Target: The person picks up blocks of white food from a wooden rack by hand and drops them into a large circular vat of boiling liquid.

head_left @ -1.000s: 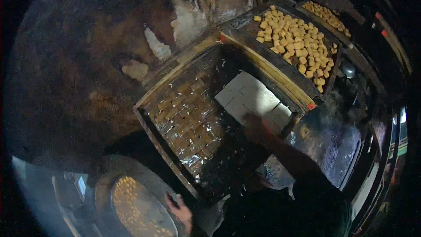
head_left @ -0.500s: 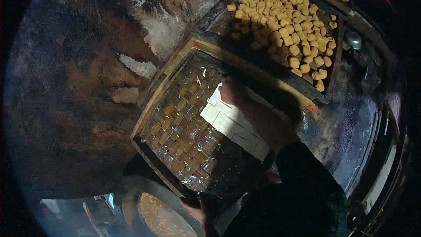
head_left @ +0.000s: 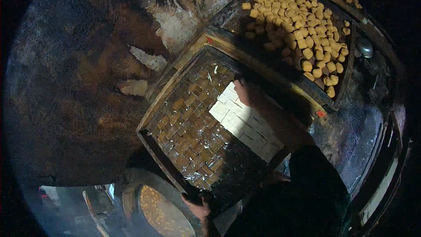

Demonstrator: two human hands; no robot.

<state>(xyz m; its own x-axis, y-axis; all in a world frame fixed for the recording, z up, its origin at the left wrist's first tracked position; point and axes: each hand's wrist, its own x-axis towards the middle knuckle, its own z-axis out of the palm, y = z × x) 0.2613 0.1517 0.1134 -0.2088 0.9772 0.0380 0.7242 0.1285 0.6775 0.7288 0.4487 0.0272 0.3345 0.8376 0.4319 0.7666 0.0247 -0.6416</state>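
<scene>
Two hands busy, head view: left hand clasps woven tray by near corner, fingers wrapped round frame. Right hand curls over far end of white blocks; fingers gripping or merely resting, cannot tell. Blocks sit close together on tray's right side. Golden cubes heaped beyond.

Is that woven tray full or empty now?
Partly filled: white pieces cover only part of the woven tray; its left side shows bare weave with white scraps.
</scene>
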